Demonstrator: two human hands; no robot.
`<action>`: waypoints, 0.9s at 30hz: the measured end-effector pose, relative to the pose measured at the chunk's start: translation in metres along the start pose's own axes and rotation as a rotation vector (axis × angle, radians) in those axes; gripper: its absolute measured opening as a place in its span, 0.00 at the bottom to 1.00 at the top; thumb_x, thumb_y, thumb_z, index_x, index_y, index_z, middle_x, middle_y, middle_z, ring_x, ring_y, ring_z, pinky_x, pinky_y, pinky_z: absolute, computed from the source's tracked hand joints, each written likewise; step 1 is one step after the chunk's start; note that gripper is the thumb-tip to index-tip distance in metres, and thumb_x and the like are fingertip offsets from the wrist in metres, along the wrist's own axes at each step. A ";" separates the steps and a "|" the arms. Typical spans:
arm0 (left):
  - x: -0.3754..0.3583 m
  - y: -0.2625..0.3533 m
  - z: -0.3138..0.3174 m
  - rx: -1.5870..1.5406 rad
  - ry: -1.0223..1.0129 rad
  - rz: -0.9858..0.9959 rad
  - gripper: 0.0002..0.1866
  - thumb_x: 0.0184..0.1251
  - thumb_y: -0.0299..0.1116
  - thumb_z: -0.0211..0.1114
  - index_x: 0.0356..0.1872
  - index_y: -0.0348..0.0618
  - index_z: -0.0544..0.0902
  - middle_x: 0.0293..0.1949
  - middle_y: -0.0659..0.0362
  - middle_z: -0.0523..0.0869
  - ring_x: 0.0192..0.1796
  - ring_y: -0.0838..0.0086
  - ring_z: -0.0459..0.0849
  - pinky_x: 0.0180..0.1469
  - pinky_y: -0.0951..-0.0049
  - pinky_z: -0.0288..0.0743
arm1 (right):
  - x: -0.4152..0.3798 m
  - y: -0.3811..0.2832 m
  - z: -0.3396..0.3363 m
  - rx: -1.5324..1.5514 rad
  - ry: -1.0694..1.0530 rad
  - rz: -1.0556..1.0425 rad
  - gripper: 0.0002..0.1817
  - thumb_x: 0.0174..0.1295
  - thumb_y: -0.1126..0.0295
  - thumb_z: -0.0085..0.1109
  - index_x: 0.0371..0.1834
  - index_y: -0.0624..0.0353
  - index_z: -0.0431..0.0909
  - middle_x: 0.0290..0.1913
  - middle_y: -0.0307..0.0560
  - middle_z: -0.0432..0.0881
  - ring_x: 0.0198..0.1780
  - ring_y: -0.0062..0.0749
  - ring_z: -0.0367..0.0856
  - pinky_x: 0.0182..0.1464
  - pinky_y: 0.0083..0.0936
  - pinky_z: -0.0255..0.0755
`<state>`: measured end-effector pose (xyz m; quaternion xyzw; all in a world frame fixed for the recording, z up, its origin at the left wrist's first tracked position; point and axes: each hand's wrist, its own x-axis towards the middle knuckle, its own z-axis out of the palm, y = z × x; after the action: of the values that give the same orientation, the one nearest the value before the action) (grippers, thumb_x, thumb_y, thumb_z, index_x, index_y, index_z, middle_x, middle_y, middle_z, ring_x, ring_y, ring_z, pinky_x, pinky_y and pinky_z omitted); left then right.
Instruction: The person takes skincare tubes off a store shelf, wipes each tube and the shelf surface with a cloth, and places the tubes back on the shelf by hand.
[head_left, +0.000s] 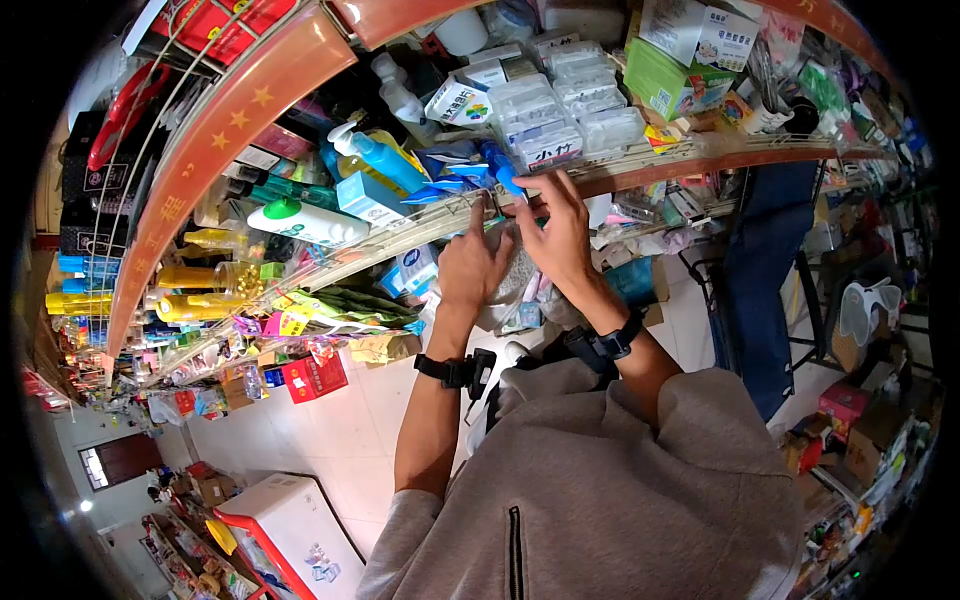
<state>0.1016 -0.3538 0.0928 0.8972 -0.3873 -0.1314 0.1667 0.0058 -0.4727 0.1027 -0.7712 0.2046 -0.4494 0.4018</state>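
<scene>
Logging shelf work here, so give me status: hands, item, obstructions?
Left hand at shelf edge. Right hand by blue packet, grip unclear. Wrapped packs crowd close by.

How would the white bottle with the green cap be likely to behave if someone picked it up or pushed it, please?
The white bottle would probably feel fairly stiff, as its sides show no clear dents. Its smooth-looking surface may be slippery. Being elongated and rounded, it could tip or roll if pushed.
</scene>
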 end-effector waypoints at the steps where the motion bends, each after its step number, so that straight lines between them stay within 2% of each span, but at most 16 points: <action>1: 0.000 0.000 0.000 0.009 0.015 0.010 0.40 0.66 0.52 0.60 0.77 0.51 0.59 0.33 0.35 0.86 0.38 0.39 0.86 0.45 0.45 0.79 | 0.001 -0.001 -0.001 0.015 -0.005 0.018 0.12 0.61 0.82 0.61 0.48 0.64 0.79 0.40 0.51 0.79 0.36 0.38 0.86 0.37 0.27 0.79; 3: 0.000 0.000 0.001 0.018 0.030 0.019 0.40 0.66 0.52 0.60 0.77 0.51 0.59 0.33 0.35 0.86 0.38 0.39 0.86 0.45 0.45 0.79 | 0.001 -0.001 0.000 0.031 -0.011 0.035 0.11 0.63 0.82 0.60 0.49 0.65 0.78 0.40 0.51 0.80 0.35 0.35 0.87 0.37 0.26 0.80; 5: 0.000 0.000 0.002 -0.008 0.014 0.002 0.40 0.66 0.52 0.60 0.77 0.51 0.59 0.33 0.35 0.86 0.38 0.39 0.86 0.45 0.45 0.79 | 0.001 -0.002 0.005 0.380 -0.005 0.341 0.12 0.66 0.82 0.58 0.52 0.67 0.76 0.41 0.51 0.82 0.36 0.34 0.88 0.39 0.27 0.83; 6: 0.000 0.001 0.001 -0.008 0.013 0.002 0.40 0.66 0.52 0.60 0.77 0.51 0.59 0.33 0.35 0.86 0.38 0.39 0.86 0.45 0.45 0.79 | 0.000 -0.001 0.007 0.380 -0.005 0.341 0.12 0.66 0.82 0.58 0.52 0.67 0.76 0.41 0.51 0.82 0.36 0.34 0.88 0.39 0.27 0.83; 8: -0.001 0.002 -0.001 -0.020 0.001 -0.012 0.40 0.66 0.52 0.60 0.77 0.51 0.59 0.33 0.35 0.86 0.38 0.39 0.86 0.45 0.45 0.80 | -0.002 0.000 0.013 0.602 0.077 0.497 0.14 0.68 0.81 0.56 0.55 0.68 0.73 0.41 0.52 0.83 0.37 0.36 0.88 0.40 0.29 0.86; 14: -0.001 0.003 0.000 -0.001 0.033 0.009 0.39 0.66 0.52 0.60 0.75 0.49 0.61 0.32 0.35 0.86 0.37 0.40 0.86 0.43 0.45 0.80 | -0.013 -0.016 0.021 0.851 0.217 0.693 0.17 0.69 0.79 0.56 0.59 0.67 0.68 0.45 0.54 0.79 0.39 0.41 0.89 0.44 0.30 0.85; 20: -0.001 0.002 0.001 -0.007 0.053 0.017 0.39 0.66 0.53 0.60 0.75 0.48 0.62 0.31 0.36 0.86 0.37 0.40 0.86 0.43 0.45 0.80 | -0.027 -0.008 0.026 0.898 0.230 0.634 0.18 0.70 0.78 0.57 0.60 0.66 0.67 0.50 0.53 0.76 0.44 0.45 0.88 0.48 0.34 0.85; 27: -0.001 0.000 0.003 0.002 0.079 0.045 0.40 0.66 0.54 0.60 0.76 0.50 0.61 0.31 0.36 0.86 0.37 0.39 0.86 0.43 0.44 0.79 | -0.034 0.000 0.029 0.919 0.214 0.588 0.19 0.69 0.77 0.58 0.61 0.66 0.66 0.51 0.52 0.76 0.43 0.44 0.88 0.48 0.33 0.85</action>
<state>0.0998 -0.3534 0.0897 0.8929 -0.4006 -0.0919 0.1838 0.0133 -0.4366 0.0765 -0.3768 0.2338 -0.4372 0.7824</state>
